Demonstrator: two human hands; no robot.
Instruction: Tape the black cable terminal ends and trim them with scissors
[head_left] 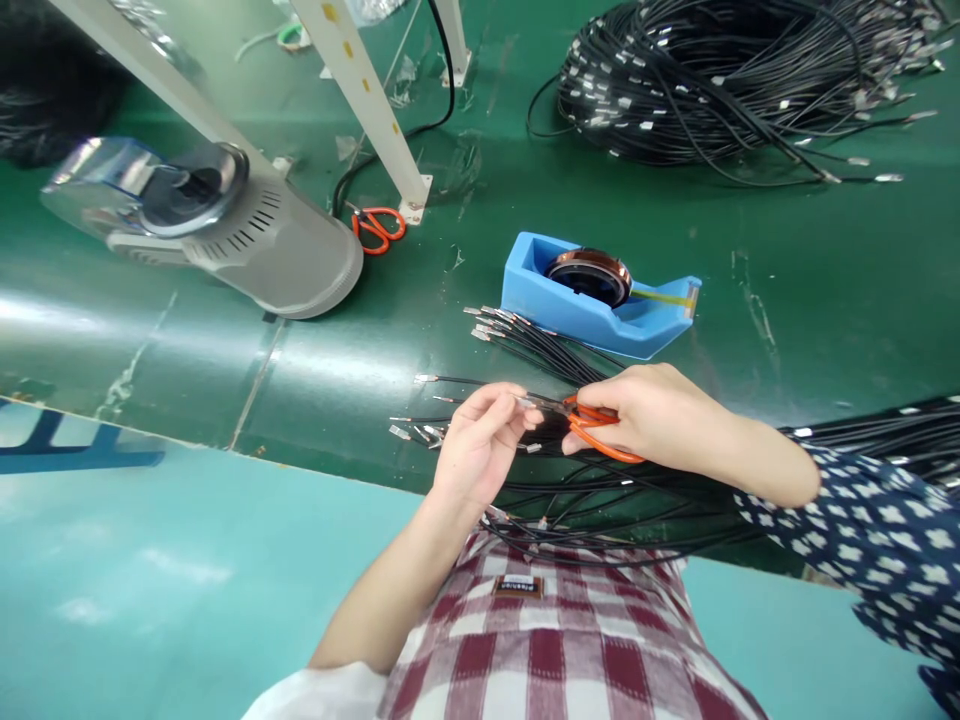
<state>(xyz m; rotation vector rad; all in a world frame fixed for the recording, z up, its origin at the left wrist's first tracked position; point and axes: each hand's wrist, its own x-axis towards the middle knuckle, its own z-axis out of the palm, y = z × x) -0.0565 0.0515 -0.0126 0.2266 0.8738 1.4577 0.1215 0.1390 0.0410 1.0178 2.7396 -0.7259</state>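
Observation:
My left hand (484,440) is closed in a pinch on the end of a black cable, whose pale tip (525,402) shows at the fingertips. My right hand (652,415) is closed around orange-handled scissors (611,450), their blades pointing left at that tip. Whether the blades touch it is too small to tell. Below and behind both hands, black cables (585,490) with silvery ends run across the table edge and my lap. Another cable bunch (525,340) lies just beyond my fingers, close to a blue tape dispenser (577,320) with a roll of amber tape.
On the green table (480,250), a grey machine (277,240) lies at the left beside a second pair of orange scissors (379,230). White metal posts (367,90) rise behind it. A big coil of black cables (712,90) sits at the far right. More cables (885,430) extend rightward.

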